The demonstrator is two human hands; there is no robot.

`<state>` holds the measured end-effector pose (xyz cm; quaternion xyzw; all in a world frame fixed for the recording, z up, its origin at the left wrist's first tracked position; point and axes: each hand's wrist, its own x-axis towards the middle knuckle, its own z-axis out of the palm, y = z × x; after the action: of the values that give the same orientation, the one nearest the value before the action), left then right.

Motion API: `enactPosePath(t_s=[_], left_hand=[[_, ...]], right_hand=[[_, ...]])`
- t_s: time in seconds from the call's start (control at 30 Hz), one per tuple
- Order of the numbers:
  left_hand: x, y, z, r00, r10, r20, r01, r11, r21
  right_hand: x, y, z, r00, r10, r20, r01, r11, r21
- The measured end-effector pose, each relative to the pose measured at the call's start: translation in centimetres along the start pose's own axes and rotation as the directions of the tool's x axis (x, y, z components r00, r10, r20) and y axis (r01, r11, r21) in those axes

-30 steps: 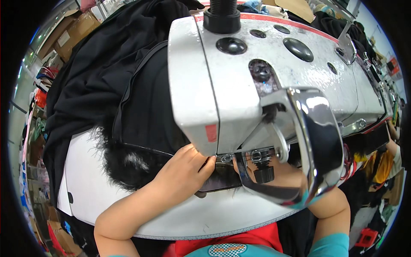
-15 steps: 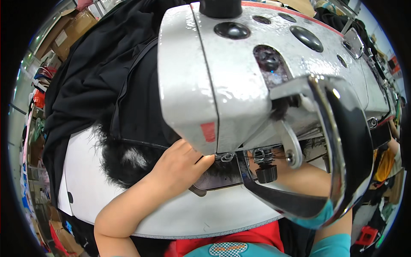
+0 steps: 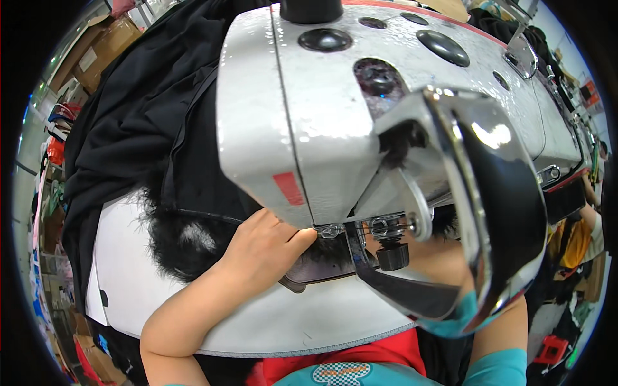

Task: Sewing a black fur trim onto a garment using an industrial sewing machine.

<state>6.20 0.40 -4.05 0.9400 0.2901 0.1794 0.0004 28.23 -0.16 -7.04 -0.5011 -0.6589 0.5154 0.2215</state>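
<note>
A white sewing machine (image 3: pixel 257 135) fills the middle of the view. My left hand (image 3: pixel 267 241) lies at its needle end, on black cloth (image 3: pixel 206 148) edged with black fur trim (image 3: pixel 187 248). The thumb points toward the presser area and the bent fingers close on the cloth; their tips are hidden under the machine head. My right hand is behind the thread-tension parts (image 3: pixel 393 254) and the chrome lever (image 3: pixel 502 167); mostly its forearm (image 3: pixel 438 264) shows, so its fingers cannot be made out. A dark metal bed plate (image 3: pixel 322 270) lies between the hands.
The white table (image 3: pixel 309 321) curves along its near edge in front of me. Loose black cloth (image 3: pixel 116 141) heaps over its far left side. Cardboard boxes (image 3: pixel 106 51) stand at far left, a red stool (image 3: pixel 550 350) at lower right. Another person's arm (image 3: pixel 589 215) shows at right.
The machine has shifted a little left in the picture, as the view has moved. My left hand keeps nearly the same place on the cloth beside the needle area.
</note>
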Motion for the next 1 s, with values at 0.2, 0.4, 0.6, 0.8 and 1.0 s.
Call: enactPosePath(t_s=[0.2, 0.4, 0.6, 0.8, 1.0], left_hand=[[0.0, 0.1, -0.1, 0.999, -0.045, -0.010, 0.045, 0.999, 0.004], [0.4, -0.3, -0.2, 0.998, -0.042, -0.055, 0.040, 0.998, -0.038], [-0.3, 0.0, -0.2, 0.988, -0.107, 0.111, 0.109, 0.994, -0.013], [0.0, -1.7, -1.6, 0.999, 0.012, -0.045, -0.002, 0.976, 0.218], [-0.5, -1.0, -1.9, 0.976, 0.122, 0.178, -0.170, 0.944, 0.284]], right_hand=[[0.4, 0.4, 0.6, 0.996, -0.088, -0.023, 0.086, 0.992, -0.093], [0.6, 0.4, 1.0, 0.985, -0.163, -0.060, 0.146, 0.965, -0.219], [1.2, 1.8, 2.1, 0.963, -0.259, -0.076, 0.218, 0.912, -0.347], [1.0, 0.8, 1.2, 0.805, -0.520, 0.286, 0.333, -0.004, -0.943], [-1.0, -1.0, -1.1, 0.707, -0.647, 0.286, 0.440, 0.086, -0.894]])
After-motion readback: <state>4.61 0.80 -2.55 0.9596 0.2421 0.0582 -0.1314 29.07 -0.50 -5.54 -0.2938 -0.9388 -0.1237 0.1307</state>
